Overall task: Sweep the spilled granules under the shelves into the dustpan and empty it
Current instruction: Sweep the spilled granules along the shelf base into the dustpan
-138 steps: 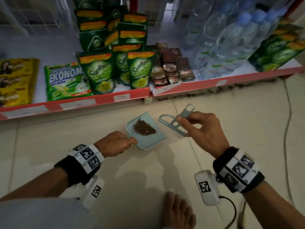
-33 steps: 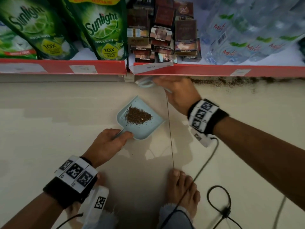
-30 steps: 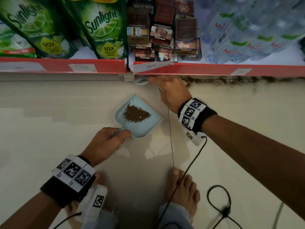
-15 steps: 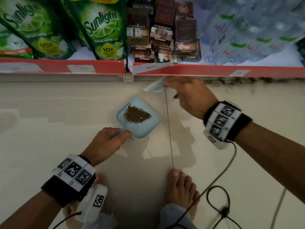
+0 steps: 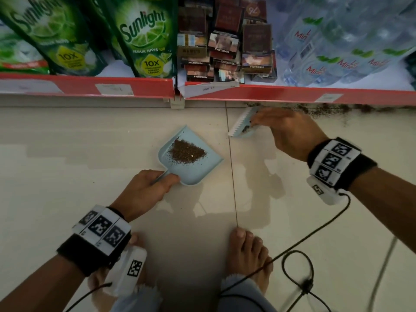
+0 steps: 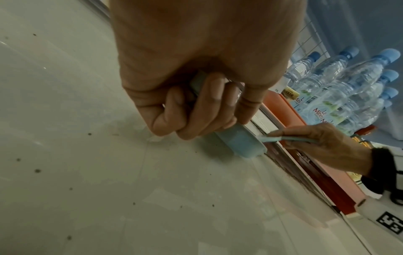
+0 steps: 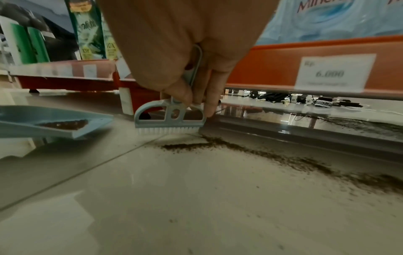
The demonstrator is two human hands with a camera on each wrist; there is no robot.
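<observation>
Two small tools of pale-blue moulded plastic, both likely feather-light and stiff: flat square dustpan (image 5: 198, 174) at centre of the head view, short-handled hand brush with white bristles (image 5: 239, 126) up and to the right of it, near but apart. Left hand (image 5: 146, 190) on the pan's thin handle, fingers (image 6: 209, 103) curled tight round it. Best held there and kept level, since the heap of dark brown granules (image 5: 188, 152) lies loose in the pan and would likely slide off the open lip at any tilt. Right hand (image 5: 290, 134) over the brush, fingers (image 7: 209, 96) pressed together and pinching its slim loop handle, bristles down on the glossy cream floor tile (image 5: 90, 154). Ragged band of spilled granules (image 5: 337, 108) along the foot of the red-edged shelf (image 5: 292, 93), upper right, trailing out onto the tile. Fine, dry, apt to scatter: calls for short, gentle strokes. Cannot tell whether the pan's lip rests fully on the floor.
</observation>
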